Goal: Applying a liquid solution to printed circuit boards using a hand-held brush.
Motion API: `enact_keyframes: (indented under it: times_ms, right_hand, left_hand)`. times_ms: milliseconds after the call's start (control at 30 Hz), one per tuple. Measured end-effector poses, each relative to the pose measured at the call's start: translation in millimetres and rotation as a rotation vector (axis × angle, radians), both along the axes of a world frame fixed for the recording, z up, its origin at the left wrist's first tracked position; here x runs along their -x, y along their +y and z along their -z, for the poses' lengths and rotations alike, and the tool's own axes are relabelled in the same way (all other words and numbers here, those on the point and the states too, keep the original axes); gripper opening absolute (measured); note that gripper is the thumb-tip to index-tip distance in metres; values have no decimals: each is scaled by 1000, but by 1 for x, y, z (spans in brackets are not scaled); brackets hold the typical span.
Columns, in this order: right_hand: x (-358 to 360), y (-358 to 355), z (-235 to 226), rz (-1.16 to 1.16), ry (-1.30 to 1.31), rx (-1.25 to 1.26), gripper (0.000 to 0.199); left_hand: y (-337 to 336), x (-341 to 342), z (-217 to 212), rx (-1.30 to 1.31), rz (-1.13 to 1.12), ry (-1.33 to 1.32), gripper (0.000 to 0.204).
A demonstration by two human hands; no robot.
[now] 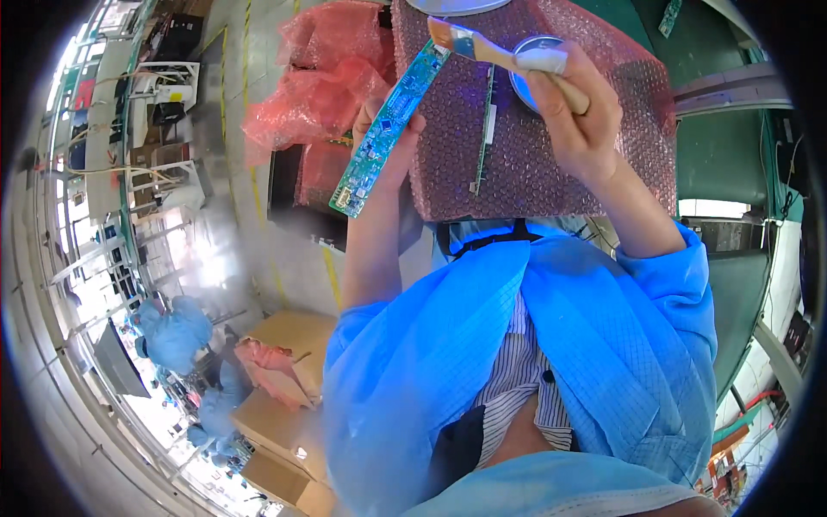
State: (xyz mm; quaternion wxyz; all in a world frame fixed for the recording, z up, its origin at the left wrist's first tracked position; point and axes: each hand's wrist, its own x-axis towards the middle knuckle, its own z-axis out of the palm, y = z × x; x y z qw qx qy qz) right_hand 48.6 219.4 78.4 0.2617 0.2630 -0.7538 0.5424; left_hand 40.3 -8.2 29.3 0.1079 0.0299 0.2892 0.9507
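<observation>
Left hand point(398, 157): closed on the edges of 1 long circuit board point(388, 133), held up tilted
Right hand point(584, 116): gripping 1 flat paintbrush point(493, 53) by its handle, bristles at the board's upper end
Pink bubble wrap point(551, 177): under a 2nd slim board point(484, 151) and round tin point(519, 88)

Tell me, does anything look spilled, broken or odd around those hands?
Nothing looks plainly spilled or broken. The left hand holds a board, the right hand a brush near its far end. Only the pink wrap, crumpled at left, looks untidy.
</observation>
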Motion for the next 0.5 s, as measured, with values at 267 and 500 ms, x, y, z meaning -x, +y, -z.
enact_keyframes:
  times_ms: [267, 500]
  right_hand:
    - [4, -7, 6, -89, 218, -164, 14]
    - [10, 5, 0, -219, 127, -272, 14]
  left_hand:
    - [-1, -2, 0, 2, -23, -35, 17]
    - [-3, -3, -3, 18, 11, 62, 27]
